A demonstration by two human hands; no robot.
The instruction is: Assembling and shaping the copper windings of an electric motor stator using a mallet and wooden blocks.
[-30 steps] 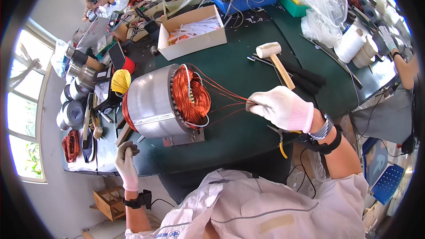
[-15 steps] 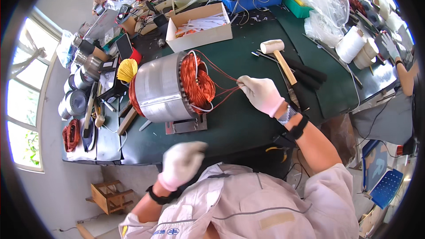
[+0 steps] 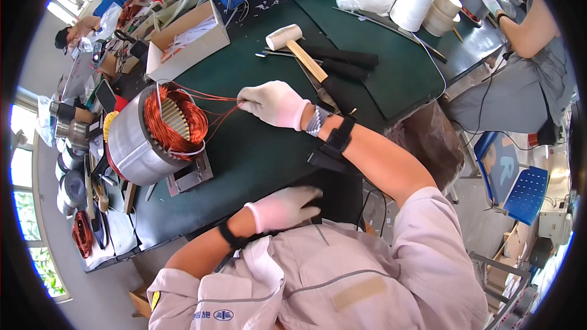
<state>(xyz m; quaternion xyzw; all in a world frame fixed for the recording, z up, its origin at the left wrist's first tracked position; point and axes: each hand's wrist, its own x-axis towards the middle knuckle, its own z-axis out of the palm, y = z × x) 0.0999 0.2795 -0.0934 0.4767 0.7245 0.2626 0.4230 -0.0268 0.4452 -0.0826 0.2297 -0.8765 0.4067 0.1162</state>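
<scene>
A silver motor stator (image 3: 136,140) with copper windings (image 3: 176,121) lies on its side on a small metal stand on the green table (image 3: 257,153). Thin copper lead wires (image 3: 214,109) run from the windings to my right hand (image 3: 272,104), whose white-gloved fingers are pinched on their ends. My left hand (image 3: 282,206), also in a white glove, rests against my chest at the table's near edge and holds nothing that I can see.
A white-headed mallet (image 3: 299,49) and black-handled tools (image 3: 342,58) lie beyond my right hand. A cardboard box (image 3: 186,40) stands behind the stator. White thread spools (image 3: 413,3) sit far right, near a seated person (image 3: 520,67). More stators (image 3: 67,128) line the left edge.
My left hand rose from below the table's left side to my chest. My right hand kept hold of the wires, and the view shifted left.
</scene>
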